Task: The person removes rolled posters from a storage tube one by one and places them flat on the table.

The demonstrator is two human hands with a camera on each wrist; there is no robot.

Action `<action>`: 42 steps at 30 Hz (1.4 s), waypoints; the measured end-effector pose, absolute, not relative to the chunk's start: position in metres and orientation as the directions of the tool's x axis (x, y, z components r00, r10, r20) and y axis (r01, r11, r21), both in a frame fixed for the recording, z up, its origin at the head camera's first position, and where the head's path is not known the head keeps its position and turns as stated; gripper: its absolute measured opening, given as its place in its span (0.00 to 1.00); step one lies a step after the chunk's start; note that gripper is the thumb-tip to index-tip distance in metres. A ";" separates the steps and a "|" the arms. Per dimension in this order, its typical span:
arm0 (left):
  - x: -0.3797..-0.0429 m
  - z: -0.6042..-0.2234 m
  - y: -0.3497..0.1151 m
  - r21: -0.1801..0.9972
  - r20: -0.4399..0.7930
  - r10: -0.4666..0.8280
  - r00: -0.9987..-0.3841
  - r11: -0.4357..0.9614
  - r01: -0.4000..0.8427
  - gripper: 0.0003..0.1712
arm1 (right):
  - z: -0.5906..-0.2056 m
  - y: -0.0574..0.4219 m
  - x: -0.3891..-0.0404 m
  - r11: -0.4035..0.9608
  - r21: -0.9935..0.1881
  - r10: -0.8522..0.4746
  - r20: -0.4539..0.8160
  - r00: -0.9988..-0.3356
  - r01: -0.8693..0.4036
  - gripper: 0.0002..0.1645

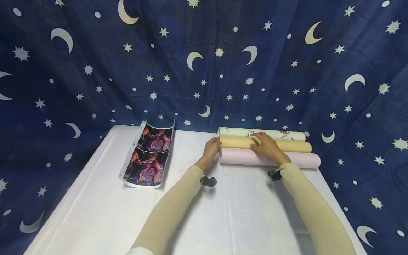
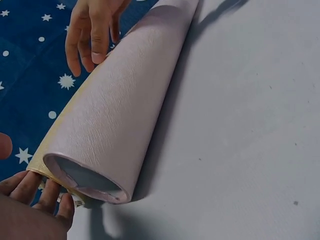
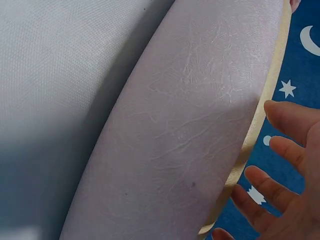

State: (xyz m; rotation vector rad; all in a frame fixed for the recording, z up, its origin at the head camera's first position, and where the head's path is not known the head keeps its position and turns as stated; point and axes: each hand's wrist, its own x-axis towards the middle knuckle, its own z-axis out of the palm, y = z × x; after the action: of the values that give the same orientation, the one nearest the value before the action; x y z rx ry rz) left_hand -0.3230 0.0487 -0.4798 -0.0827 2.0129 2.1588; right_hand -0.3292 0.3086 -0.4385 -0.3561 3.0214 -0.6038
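Three rolls of wallpaper-like sheet lie side by side at the back right of the table. The yellow roll is in the middle, between the pink roll in front and the cream floral roll behind. My left hand is at the left end of the yellow roll; in the left wrist view its fingers touch that end, thumb apart. Over the middle of the yellow roll is my right hand, its fingers spread and loosely bent. The pink roll's hollow end shows in the left wrist view.
A curled sheet with two printed pictures lies on the left of the white-covered table. Dark blue cloth with moons and stars hangs right behind the rolls and along both sides.
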 end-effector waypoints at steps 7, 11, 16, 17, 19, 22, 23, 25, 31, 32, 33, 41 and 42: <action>-0.323 -0.471 0.051 0.988 -0.129 0.111 -0.985 -0.067 -0.137 0.28 | -0.436 0.310 -0.328 0.909 -0.359 -0.219 0.020 -0.976 -0.211 0.39; -0.323 -0.465 0.053 0.992 -0.090 0.106 -0.990 -0.081 -0.099 0.28 | -0.433 0.311 -0.326 0.909 -0.354 -0.217 0.044 -0.975 -0.218 0.40; -0.320 -0.455 0.056 0.992 -0.049 0.110 -0.993 -0.110 -0.062 0.27 | -0.432 0.315 -0.328 0.920 -0.331 -0.210 0.033 -0.977 -0.209 0.44; -0.319 -0.452 0.057 0.992 -0.040 0.109 -0.993 -0.114 -0.052 0.27 | -0.432 0.316 -0.328 0.923 -0.323 -0.210 0.028 -0.977 -0.207 0.44; -0.317 -0.448 0.059 0.992 -0.019 0.106 -0.994 -0.124 -0.033 0.27 | -0.432 0.319 -0.328 0.928 -0.314 -0.206 0.022 -0.978 -0.202 0.46; -0.315 -0.443 0.061 0.989 -0.001 0.111 -0.994 -0.144 -0.017 0.27 | -0.431 0.321 -0.328 0.929 -0.311 -0.207 0.018 -0.978 -0.202 0.48; -0.314 -0.441 0.062 0.988 0.002 0.115 -0.993 -0.152 -0.016 0.27 | -0.431 0.321 -0.328 0.929 -0.309 -0.209 0.017 -0.978 -0.204 0.48; -0.313 -0.438 0.063 0.986 0.005 0.123 -0.992 -0.165 -0.016 0.27 | -0.430 0.322 -0.328 0.928 -0.307 -0.214 0.018 -0.977 -0.209 0.49; -0.310 -0.433 0.064 0.989 0.012 0.142 -0.990 -0.149 -0.009 0.27 | -0.428 0.324 -0.325 0.929 -0.276 -0.247 0.037 -0.968 -0.247 0.50; -0.310 -0.432 0.064 0.990 0.014 0.147 -0.989 -0.143 -0.007 0.26 | -0.427 0.324 -0.324 0.929 -0.269 -0.253 0.041 -0.967 -0.255 0.50; -0.309 -0.431 0.063 0.990 0.015 0.152 -0.988 -0.142 -0.007 0.26 | -0.427 0.325 -0.324 0.928 -0.263 -0.260 0.049 -0.964 -0.263 0.50; -0.306 -0.426 0.062 0.984 0.039 0.121 -0.992 -0.179 0.017 0.24 | -0.425 0.326 -0.321 0.924 -0.224 -0.281 0.154 -0.947 -0.311 0.49; -0.305 -0.426 0.061 0.983 0.042 0.111 -0.993 -0.181 0.021 0.23 | -0.424 0.326 -0.320 0.924 -0.217 -0.283 0.166 -0.945 -0.315 0.49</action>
State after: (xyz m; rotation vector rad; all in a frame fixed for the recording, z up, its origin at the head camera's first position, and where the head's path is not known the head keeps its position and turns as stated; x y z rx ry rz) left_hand -0.3055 0.0610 -0.4255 0.1595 1.9722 2.3647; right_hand -0.3201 0.3257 -0.4235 -0.5015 3.2101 -0.3968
